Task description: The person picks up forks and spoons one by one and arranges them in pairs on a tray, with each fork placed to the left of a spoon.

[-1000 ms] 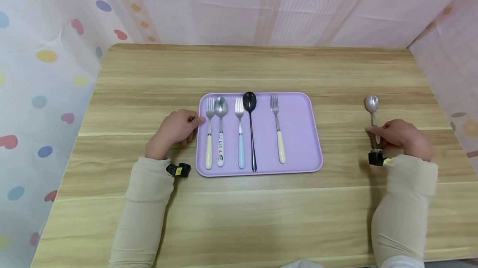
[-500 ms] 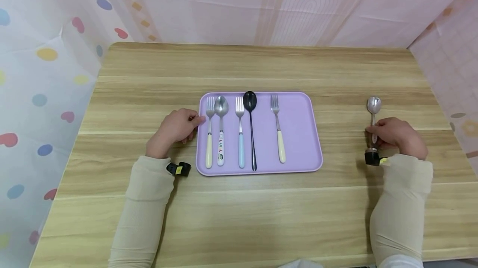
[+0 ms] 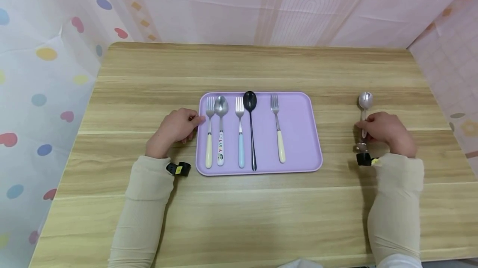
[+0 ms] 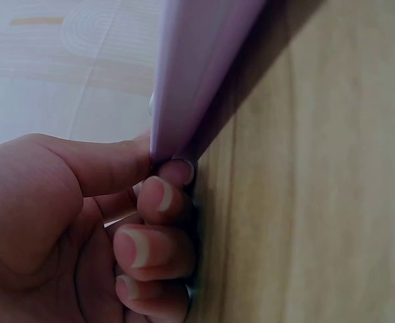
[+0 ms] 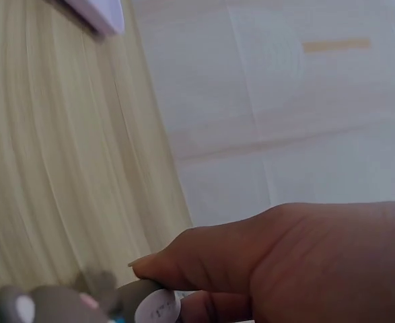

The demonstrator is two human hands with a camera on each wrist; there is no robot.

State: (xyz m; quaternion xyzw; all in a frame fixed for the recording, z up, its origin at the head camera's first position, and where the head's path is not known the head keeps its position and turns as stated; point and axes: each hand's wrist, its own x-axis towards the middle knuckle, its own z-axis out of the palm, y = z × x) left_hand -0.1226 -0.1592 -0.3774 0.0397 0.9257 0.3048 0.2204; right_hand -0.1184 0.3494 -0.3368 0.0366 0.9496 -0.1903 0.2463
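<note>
My right hand (image 3: 386, 129) pinches a metal spoon (image 3: 365, 101) by its handle, bowl pointing to the far side, right of the tray. In the right wrist view, the thumb presses on the handle, whose brown end (image 5: 59, 304) looks like a small animal head with ears. My left hand (image 3: 178, 126) grips the left rim of a lilac tray (image 3: 298, 143), thumb on the rim and fingers curled beneath the edge, as the left wrist view shows. On the tray lie a fork (image 3: 209, 143), a spoon (image 3: 221, 135), a blue-handled fork (image 3: 241, 143), a black spoon (image 3: 249, 101) and another fork (image 3: 280, 143).
The tray rests on a wooden table (image 3: 261, 218). A bare strip of tray separates the black spoon from the rightmost fork, and another lies at its right end. Patterned cloth (image 3: 209, 6) hangs behind the table and at both sides.
My right hand has moved left toward the tray, carrying the spoon with it. The left hand, the tray and its cutlery have stayed in place.
</note>
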